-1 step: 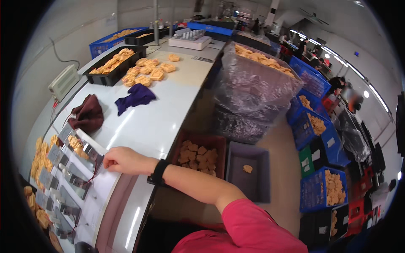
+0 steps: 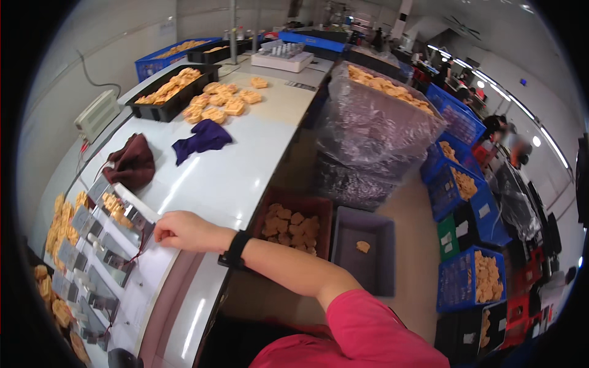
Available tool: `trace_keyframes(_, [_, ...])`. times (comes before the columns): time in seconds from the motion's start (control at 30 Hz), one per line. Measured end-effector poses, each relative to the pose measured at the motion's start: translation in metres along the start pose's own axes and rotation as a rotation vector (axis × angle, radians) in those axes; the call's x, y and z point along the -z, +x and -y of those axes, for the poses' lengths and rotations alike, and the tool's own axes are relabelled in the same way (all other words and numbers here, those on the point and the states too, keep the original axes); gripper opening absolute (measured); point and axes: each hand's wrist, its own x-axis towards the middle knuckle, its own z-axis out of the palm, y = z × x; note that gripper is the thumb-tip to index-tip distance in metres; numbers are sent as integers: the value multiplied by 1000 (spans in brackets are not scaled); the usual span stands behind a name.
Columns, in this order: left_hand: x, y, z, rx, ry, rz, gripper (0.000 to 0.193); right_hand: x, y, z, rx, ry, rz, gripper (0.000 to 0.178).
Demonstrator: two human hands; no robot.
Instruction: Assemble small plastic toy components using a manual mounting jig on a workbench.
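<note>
Fingers of the right hand (image 2: 184, 230) are curling down, loosely closed, onto the white counter (image 2: 245, 165) at lower left of the frame, touching a thin red wire (image 2: 142, 245) beside a row of small grey metal fixtures (image 2: 101, 245); whether they are pinching it cannot be told. A black wristband (image 2: 235, 250) is sitting on the wrist. Orange moulded parts (image 2: 61, 224) are lying left of the fixtures. Two crumpled cloths, maroon (image 2: 132, 164) and purple (image 2: 202, 140), are lying further up the counter. No left hand is showing.
</note>
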Motion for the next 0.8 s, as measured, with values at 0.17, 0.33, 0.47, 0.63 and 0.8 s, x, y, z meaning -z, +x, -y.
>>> trace_keyframes(0.17, [3, -4, -10, -66, 10, -56, 21, 8, -1, 8, -48, 7, 42, 10])
trace_keyframes(0.33, [5, -5, -9, -66, 49, -51, 21, 9, 4, 5, -95, 118, 99, 12])
trace_keyframes(0.47, [5, -5, -10, -51, 66, -51, 21, 11, 5, 5, -127, 81, 173, 14])
trace_keyframes(0.63, [2, -5, -6, -66, 47, -59, 22, 15, 3, -3, -135, 69, 162, 15])
trace_keyframes(0.8, [-1, -3, 6, -63, 74, -40, 24, 7, 5, -1, -131, 130, 114, 13])
